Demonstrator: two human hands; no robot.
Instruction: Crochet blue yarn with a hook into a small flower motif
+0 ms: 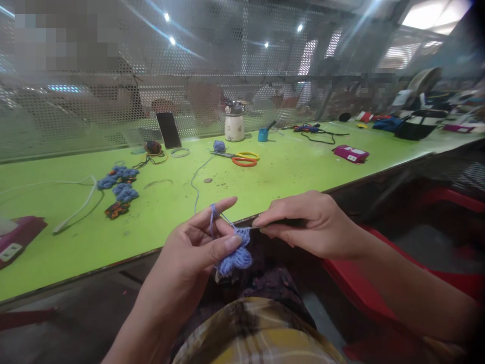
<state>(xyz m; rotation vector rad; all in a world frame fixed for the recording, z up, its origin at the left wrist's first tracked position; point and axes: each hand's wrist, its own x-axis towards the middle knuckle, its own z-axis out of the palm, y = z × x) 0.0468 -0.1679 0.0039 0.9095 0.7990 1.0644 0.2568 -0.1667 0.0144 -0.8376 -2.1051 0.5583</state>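
Note:
Between the thumb and fingers of my left hand (200, 242) is a blue crocheted flower (237, 255), its rounded petals hanging below the thumb. Blue yarn (212, 215) wraps round the raised index finger and runs back over the table to a small ball of blue yarn (219, 146). My right hand (306, 225) pinches a crochet hook (257, 227), whose thin metal shaft reaches into the loops at the flower's top edge. The hook's tip is hidden in the yarn. Both hands are just in front of the table's near edge.
On the green table (299, 172) lie scissors (242, 158) with orange and yellow handles, and finished blue crochet pieces (123, 184). A phone (168, 130) leans at the back by a white jar (234, 126). Pink power strips (350, 153) and a white cable (78, 212) lie further out.

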